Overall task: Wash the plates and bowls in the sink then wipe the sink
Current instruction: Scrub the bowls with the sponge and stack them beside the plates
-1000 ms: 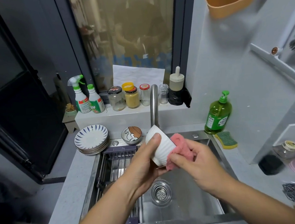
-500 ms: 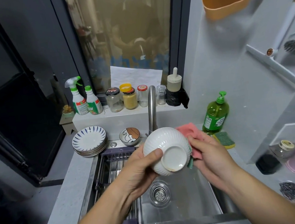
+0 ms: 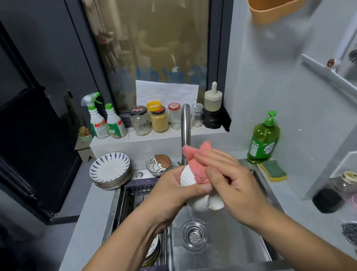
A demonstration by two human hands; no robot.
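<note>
Nearest us, both forearms reach in over the front edge of the stainless steel sink [image 3: 231,252], above its round perforated drain strainer [image 3: 194,235]. At the basin's left side a dark draining rack [image 3: 158,258] carries some patterned plates [image 3: 151,251].

Over the basin, the left hand [image 3: 175,193] grips a white ribbed ceramic bowl [image 3: 200,204], fingers curled round its wall and thumb across the near side. The bowl is tipped on its side with its foot towards us. We judge it is held over the basin so that drips fall to the drain.

The right hand [image 3: 229,180] lies on a pink cloth [image 3: 195,162], fingers nearly straight and thumb alongside. It presses the cloth flat against the upper wall of the bowl rather than clutching it. We judge this to be the wiping stroke, with the left hand steadying the bowl.

Behind stand a curved steel tap [image 3: 186,130], a stack of white plates with blue rays [image 3: 110,170] and a small cartoon-printed bowl [image 3: 158,163] on the counter, presumably done. A green soap pump bottle [image 3: 263,139] stands at the far right.
</note>
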